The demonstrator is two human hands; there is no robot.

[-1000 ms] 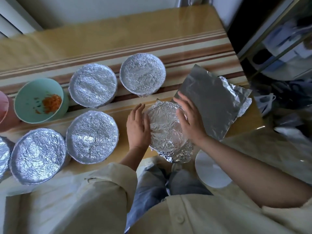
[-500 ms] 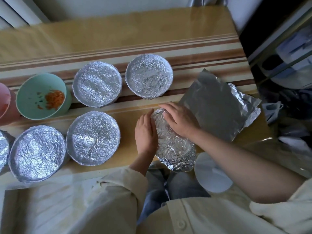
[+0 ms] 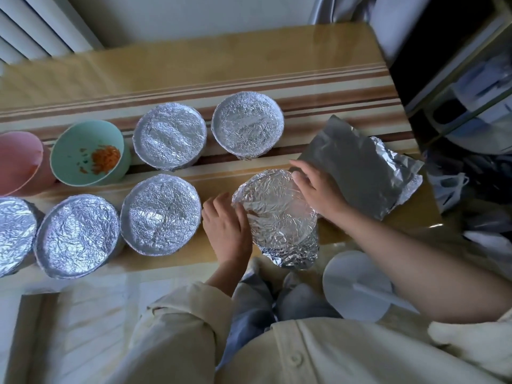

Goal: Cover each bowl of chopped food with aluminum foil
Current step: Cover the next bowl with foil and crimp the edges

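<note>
**Inspector:** Five sealed so far?

**Assistant:** Five foil-covered bowls (image 3: 160,214) run across the left and centre of the frame, contents hidden. The sixth bowl (image 3: 277,217) is at centre, foil draped, near skirt loose.

**Inspector:** What changed?

**Assistant:** The right hand (image 3: 318,189) has left the crown for the far-right rim, fingers curled over the foil. The left hand (image 3: 225,228) cups the left rim, fingers bent against it. I judge crimping is under way.

**Inspector:** Outstanding?

**Assistant:** The mint bowl (image 3: 69,162) at left is open and holds chopped orange food (image 3: 105,159). The pink bowl (image 3: 19,162) beside it has contents unseen. Spare foil sheets (image 3: 357,167) lie at right.
</note>
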